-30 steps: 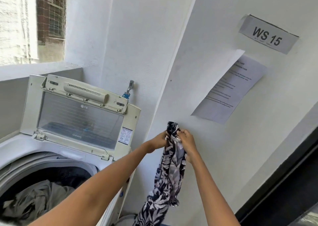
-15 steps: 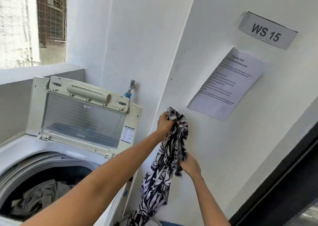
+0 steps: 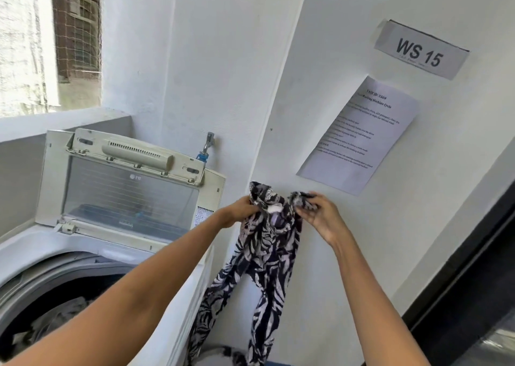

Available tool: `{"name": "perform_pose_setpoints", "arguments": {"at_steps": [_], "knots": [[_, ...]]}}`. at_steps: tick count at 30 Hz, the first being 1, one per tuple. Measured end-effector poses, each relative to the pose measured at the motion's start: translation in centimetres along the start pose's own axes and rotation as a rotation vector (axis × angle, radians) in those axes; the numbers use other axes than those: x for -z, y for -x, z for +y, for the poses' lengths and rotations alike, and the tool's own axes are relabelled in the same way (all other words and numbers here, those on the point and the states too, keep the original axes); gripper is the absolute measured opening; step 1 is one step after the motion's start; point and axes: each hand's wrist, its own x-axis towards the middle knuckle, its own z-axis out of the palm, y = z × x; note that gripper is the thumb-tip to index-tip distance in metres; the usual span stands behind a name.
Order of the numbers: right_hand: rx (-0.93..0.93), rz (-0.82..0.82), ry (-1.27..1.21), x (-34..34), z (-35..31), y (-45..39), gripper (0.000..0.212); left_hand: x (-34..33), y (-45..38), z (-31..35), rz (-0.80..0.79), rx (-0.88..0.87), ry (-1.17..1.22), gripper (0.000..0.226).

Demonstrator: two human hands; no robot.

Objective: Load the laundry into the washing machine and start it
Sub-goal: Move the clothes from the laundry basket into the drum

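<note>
We find both hands clasping the top edge of a black-and-white leaf-print garment (image 3: 264, 259), left hand (image 3: 239, 212), right hand (image 3: 320, 215), hanging right of the washing machine (image 3: 55, 243). We advise carrying it left over the open drum (image 3: 55, 304), gathering the trailing legs before release.

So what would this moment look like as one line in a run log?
step: loading | left hand + right hand: gripping patterned garment top, held beside washing machine | lid: open | drum: some laundry inside

bright daylight from the window (image 3: 50, 45) at left, wide-angle bending at edges
</note>
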Motion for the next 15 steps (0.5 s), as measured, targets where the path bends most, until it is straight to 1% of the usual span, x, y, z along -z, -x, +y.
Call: {"name": "perform_pose_setpoints", "arguments": {"at_steps": [2,3,4,5,6,7,8,9,10,11,12,13,15], "knots": [[0.065,-0.123,0.066,-1.8,-0.7,-0.3,0.017,-0.8,-0.4,0.1,-0.137,-0.006,-0.028,0.032],[0.111,-0.138,0.106,-2.4,-0.7,-0.5,0.018,-1.3,-0.8,0.1,-0.158,-0.024,-0.002,0.031],[0.159,-0.127,0.137,-2.6,-0.6,-0.7,0.021,-1.6,-1.3,0.0,-0.145,-0.046,0.052,0.028],[0.198,-0.102,0.162,-2.6,-0.4,-0.6,0.028,-2.0,-1.5,0.1,-0.108,-0.066,0.132,0.022],[0.216,-0.073,0.178,-2.2,0.1,-0.6,0.042,-2.3,-1.6,0.4,-0.058,-0.079,0.218,0.017],[0.218,-0.053,0.213,-1.3,0.8,-0.3,0.063,-2.5,-1.7,0.7,-0.004,-0.09,0.296,0.013],[0.204,-0.051,0.29,-0.3,1.6,0.0,0.087,-2.7,-1.8,1.1,0.038,-0.102,0.37,0.013],[0.167,-0.063,0.419,0.8,2.8,0.5,0.108,-2.8,-2.0,1.4,0.067,-0.1,0.441,0.015],[0.121,-0.087,0.568,1.6,4.0,1.2,0.121,-3.0,-2.1,1.8,0.079,-0.094,0.528,0.017],[0.052,-0.107,0.713,2.2,5.3,1.9,0.128,-3.2,-2.2,2.3,0.077,-0.086,0.605,0.021],[-0.019,-0.13,0.836,2.8,6.7,2.2,0.132,-3.5,-2.5,2.7,0.067,-0.076,0.692,0.025],[-0.075,-0.136,0.914,3.1,8.2,2.3,0.13,-3.8,-2.7,3.2,0.055,-0.06,0.766,0.028],[-0.106,-0.058,0.913,3.2,10.5,2.1,0.113,-4.3,-2.9,4.2,0.011,-0.027,0.925,0.031]]}}
